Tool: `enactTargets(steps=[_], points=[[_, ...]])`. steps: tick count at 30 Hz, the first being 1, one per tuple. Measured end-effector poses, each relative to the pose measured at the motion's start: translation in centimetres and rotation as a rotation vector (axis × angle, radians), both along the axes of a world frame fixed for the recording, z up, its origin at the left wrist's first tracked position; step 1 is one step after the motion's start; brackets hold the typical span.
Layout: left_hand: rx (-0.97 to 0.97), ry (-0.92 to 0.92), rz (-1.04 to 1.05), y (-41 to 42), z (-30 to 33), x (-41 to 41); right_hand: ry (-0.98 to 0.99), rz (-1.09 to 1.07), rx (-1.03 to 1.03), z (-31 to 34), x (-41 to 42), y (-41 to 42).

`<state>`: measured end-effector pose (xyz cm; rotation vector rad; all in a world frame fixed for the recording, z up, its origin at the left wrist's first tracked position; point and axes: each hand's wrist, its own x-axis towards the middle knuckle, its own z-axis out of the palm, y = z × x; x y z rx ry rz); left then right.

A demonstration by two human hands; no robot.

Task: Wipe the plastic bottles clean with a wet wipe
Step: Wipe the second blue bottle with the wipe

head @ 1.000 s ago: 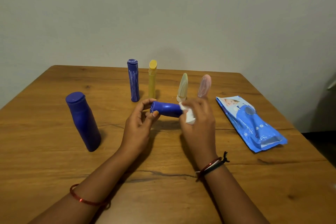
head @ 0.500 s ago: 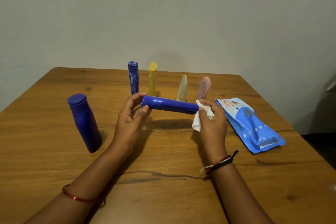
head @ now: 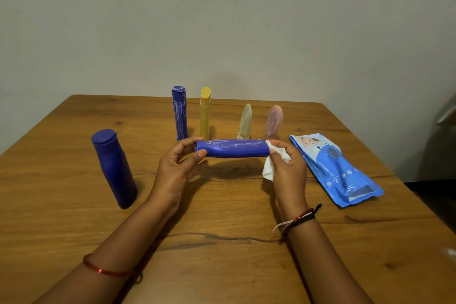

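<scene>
A blue plastic bottle (head: 234, 148) lies sideways in the air above the table, streaked with white marks on its upper side. My left hand (head: 176, 169) pinches its cap end between thumb and fingers. My right hand (head: 287, 168) holds a crumpled white wet wipe (head: 270, 169) against the bottle's right end. Behind stand a streaked blue bottle (head: 180, 113), a yellow bottle (head: 205, 113), a pale cream bottle (head: 245, 122) and a pink bottle (head: 274, 121). A larger dark blue bottle (head: 114, 168) stands at the left.
A blue pack of wet wipes (head: 338, 168) lies flat at the right of the wooden table (head: 222, 266). A plain wall rises behind the table's far edge. A dark gap shows past the table's right edge.
My right hand slid the wipe from the bottle's middle out to its right end. The bottle's full length now shows, and it has turned so its white streaks face up.
</scene>
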<state>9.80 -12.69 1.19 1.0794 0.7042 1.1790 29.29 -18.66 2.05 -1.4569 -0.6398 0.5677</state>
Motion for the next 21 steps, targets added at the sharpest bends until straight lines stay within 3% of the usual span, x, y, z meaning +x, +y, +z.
enactTargets(steps=[2,6,12,15,21], points=[[0.011,0.014,0.033,0.0,-0.1,0.1,-0.089,-0.060,0.012,0.0,0.2,0.0],[0.094,0.139,0.100,-0.1,0.0,0.1,-0.553,-0.201,0.211,0.7,-0.6,-0.5],[0.228,0.209,0.088,-1.3,0.1,1.0,-0.938,0.241,0.274,0.4,-4.9,-1.5],[0.255,0.205,0.094,-1.5,0.1,1.1,-0.993,0.291,0.255,0.3,-5.6,-1.6],[0.200,0.156,0.049,-1.2,0.7,0.4,-0.824,0.074,-0.002,0.5,-1.7,-0.7]])
